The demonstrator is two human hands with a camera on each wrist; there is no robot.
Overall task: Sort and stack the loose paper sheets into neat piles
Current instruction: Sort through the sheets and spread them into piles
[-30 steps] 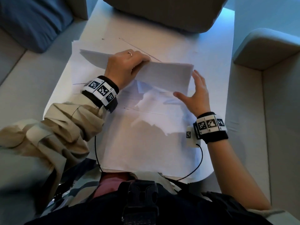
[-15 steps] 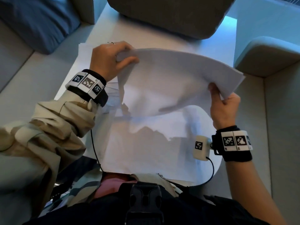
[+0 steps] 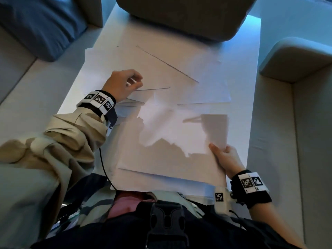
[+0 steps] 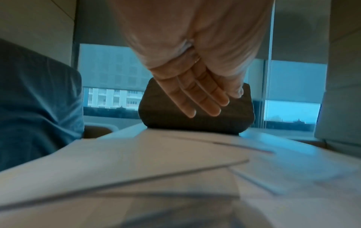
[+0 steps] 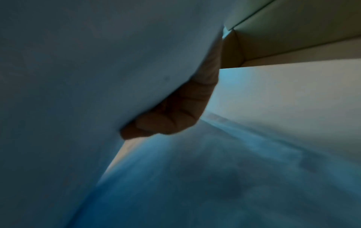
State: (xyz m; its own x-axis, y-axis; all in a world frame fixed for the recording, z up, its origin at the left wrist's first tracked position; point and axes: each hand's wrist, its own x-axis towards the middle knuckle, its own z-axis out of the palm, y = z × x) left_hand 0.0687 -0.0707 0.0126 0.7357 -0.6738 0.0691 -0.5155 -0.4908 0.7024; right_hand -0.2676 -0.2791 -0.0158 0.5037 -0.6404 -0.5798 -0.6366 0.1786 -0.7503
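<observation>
The right hand [image 3: 226, 159] pinches the near right corner of a white paper sheet [image 3: 172, 137], thumb on top and the other fingers [image 5: 175, 117] curled beneath it, as the right wrist view shows from below. That sheet is lifted slightly at the held corner and lies over other loose sheets near the front edge of the white counter [image 3: 251, 83]. The left hand [image 3: 122, 83] hovers just above a fan of overlapping sheets [image 3: 161, 72] at the middle and far part of the counter; its grip is loose, with relaxed fingers [image 4: 197, 95] extended and holding nothing. No container shows; the paper lies directly on the counter. A dark grey cushion [image 3: 183, 17] sits at the counter's far end, a blue cushion [image 3: 41, 24] on the seat to the left, and a pale armrest [image 3: 294, 58] to the right.
</observation>
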